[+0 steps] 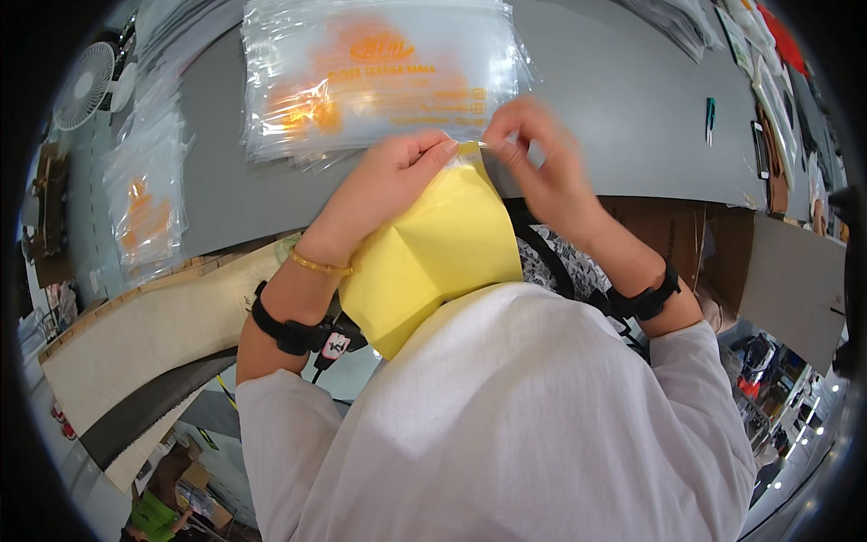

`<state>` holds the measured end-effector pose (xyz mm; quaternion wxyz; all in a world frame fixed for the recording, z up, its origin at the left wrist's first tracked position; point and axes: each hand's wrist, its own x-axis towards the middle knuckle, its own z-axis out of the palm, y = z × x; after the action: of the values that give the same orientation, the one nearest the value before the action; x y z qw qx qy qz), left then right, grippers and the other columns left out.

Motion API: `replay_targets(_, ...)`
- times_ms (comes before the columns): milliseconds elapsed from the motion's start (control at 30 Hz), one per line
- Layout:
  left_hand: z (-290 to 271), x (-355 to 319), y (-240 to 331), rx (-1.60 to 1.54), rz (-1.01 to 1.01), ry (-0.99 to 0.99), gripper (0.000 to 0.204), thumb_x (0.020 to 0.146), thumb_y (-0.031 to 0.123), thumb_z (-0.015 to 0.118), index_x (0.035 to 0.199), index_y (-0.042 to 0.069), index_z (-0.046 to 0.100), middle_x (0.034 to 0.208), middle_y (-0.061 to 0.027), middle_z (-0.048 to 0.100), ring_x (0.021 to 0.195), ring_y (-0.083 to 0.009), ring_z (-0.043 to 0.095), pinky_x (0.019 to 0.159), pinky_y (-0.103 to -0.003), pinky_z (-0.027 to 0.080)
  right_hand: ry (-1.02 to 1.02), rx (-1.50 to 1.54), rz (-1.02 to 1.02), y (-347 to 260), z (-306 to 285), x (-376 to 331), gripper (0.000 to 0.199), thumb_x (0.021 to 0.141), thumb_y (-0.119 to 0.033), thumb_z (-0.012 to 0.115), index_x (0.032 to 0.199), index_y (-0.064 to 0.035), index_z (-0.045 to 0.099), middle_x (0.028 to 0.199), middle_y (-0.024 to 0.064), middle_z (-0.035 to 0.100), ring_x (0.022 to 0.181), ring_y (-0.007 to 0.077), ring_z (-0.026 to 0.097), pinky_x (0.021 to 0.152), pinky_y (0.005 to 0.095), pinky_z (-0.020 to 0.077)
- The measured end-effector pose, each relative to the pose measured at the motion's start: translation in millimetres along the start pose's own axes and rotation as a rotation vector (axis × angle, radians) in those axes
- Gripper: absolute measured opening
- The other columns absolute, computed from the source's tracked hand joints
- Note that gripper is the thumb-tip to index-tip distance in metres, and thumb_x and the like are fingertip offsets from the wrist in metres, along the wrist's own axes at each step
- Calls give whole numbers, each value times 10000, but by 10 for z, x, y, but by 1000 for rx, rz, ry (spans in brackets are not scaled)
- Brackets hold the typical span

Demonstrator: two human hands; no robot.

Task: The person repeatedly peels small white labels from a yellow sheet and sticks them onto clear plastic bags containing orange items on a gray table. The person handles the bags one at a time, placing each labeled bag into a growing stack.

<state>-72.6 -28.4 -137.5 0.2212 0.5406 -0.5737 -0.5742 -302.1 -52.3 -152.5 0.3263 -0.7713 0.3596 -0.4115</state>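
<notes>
While both hands, left (388,176) and right (542,167), pinch the yellow folded item's (433,253) clear sleeve top, they should probably pull evenly, keeping corners aligned above the grey tabletop (614,108).

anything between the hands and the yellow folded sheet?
Nothing visible. Left hand and right hand both already pinch the top edge of the yellow sheet, in front of the stack of clear bags.

A packing workshop. Stacks of clear orange-printed plastic bags (379,77) cover the long grey worktable (614,108). A small white fan (84,86) stands far left.
</notes>
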Motion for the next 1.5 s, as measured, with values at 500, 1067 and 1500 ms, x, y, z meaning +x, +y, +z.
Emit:
replay_targets(500, 183, 303, -142, 1046, 757, 174, 208, 872, 53, 620, 1074, 46, 670, 1391, -79, 665, 1263, -362, 577, 1083, -508, 438, -389, 64, 195, 914, -330, 817, 133, 995, -131, 692, 994, -7, 740, 1438, 41, 624, 1135, 159, 628, 977, 308, 507)
replay_targets(1067, 272, 410, -117, 991, 790, 251, 153, 837, 72, 641, 982, 26, 628, 1275, -92, 649, 1127, -263, 620, 947, -386, 544, -259, -352, 8, 828, -163, 518, 105, 879, -132, 765, 963, -76, 794, 1455, 49, 586, 1312, 335, 499, 1106, 441, 445)
replay_targets(1500, 282, 430, -106, 865, 769, 255, 104, 890, 76, 636, 975, 17, 647, 1263, -105, 693, 1154, -275, 632, 971, -396, 541, 34, -620, 291, 1081, -120, 657, 379, 878, -403, 838, 930, -37, 756, 1180, 78, 667, 1113, 333, 566, 961, 445, 454)
